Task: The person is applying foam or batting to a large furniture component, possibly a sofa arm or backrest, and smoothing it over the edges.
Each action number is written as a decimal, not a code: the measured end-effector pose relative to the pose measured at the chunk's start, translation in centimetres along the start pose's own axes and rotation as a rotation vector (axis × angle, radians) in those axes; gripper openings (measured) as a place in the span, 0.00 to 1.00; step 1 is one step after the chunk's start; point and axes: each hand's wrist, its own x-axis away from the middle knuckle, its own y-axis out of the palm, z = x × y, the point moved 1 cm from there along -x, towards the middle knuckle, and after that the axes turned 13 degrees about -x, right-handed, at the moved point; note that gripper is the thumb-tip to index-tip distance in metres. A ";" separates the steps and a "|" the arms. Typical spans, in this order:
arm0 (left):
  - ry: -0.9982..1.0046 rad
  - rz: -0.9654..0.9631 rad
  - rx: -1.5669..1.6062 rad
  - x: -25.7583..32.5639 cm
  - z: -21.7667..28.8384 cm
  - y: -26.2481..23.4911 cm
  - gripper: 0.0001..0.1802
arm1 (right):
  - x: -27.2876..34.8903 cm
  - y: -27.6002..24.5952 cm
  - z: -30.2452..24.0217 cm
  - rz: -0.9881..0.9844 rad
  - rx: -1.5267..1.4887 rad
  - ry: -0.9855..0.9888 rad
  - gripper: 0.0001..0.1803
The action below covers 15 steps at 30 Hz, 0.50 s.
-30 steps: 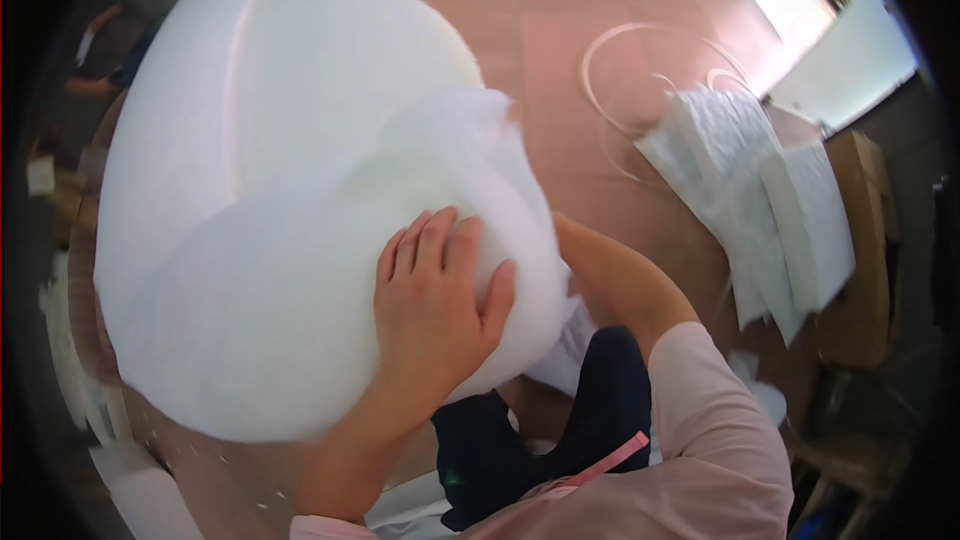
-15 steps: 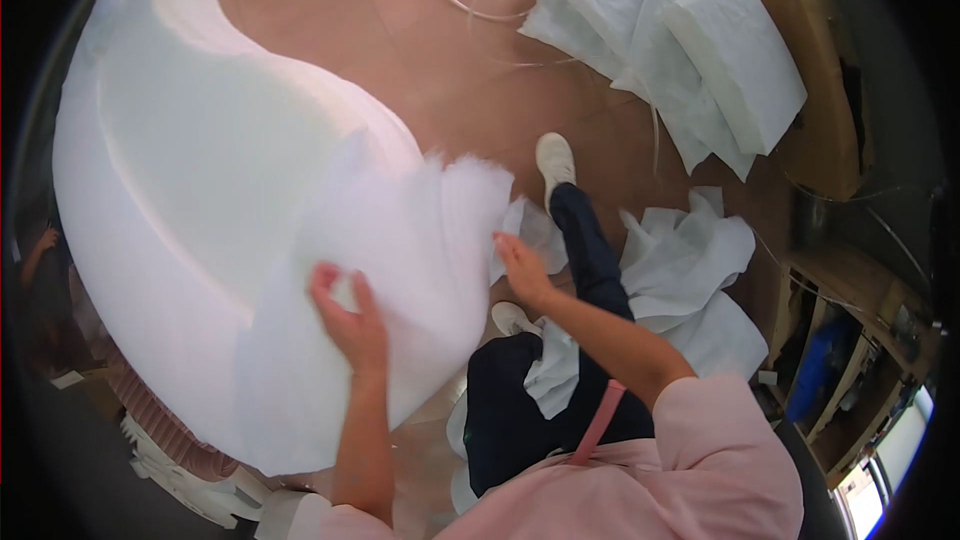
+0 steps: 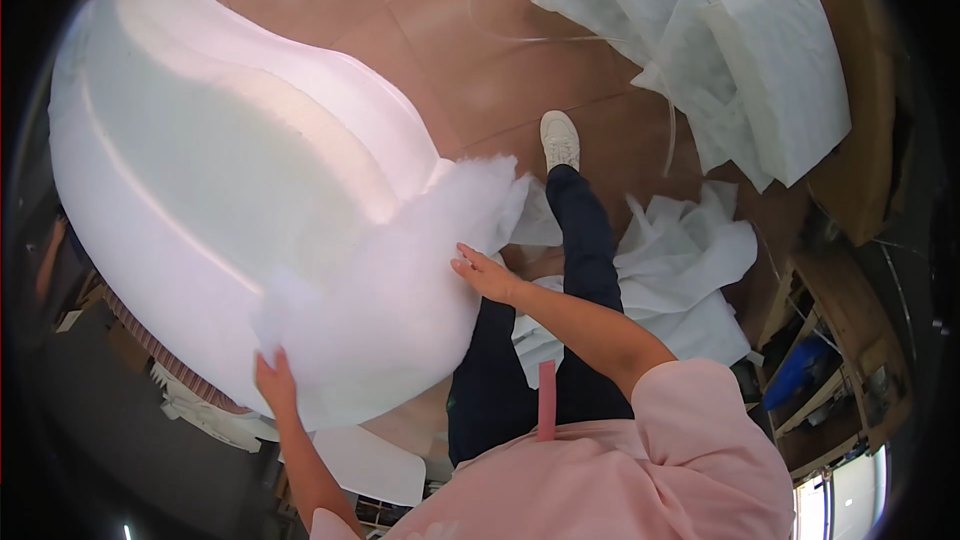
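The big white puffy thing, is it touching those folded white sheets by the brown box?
Apart. The head view shows it: plenty of bare reddish-brown floor lies between the puffy thing and the folded sheets.

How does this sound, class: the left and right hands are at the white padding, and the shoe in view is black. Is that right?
No: the shoe in view is white, not black, as the head view shows. The left hand and right hand are at the white padding, as stated.
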 end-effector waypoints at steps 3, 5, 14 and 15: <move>-0.202 -0.851 -0.397 4.3 3.0 3.1 0.27 | -0.9 -1.1 1.5 0.018 -0.037 0.023 0.42; 0.097 -0.034 -0.586 2.6 8.1 1.8 0.26 | -2.0 0.7 0.7 0.019 0.364 -0.018 0.44; 0.790 -0.324 -0.457 -6.3 34.0 20.6 0.36 | -8.0 -8.4 2.7 0.124 -0.054 0.028 0.28; 0.738 -0.386 -0.637 -6.4 35.1 23.1 0.37 | -9.4 -11.0 4.0 0.376 0.231 -0.119 0.33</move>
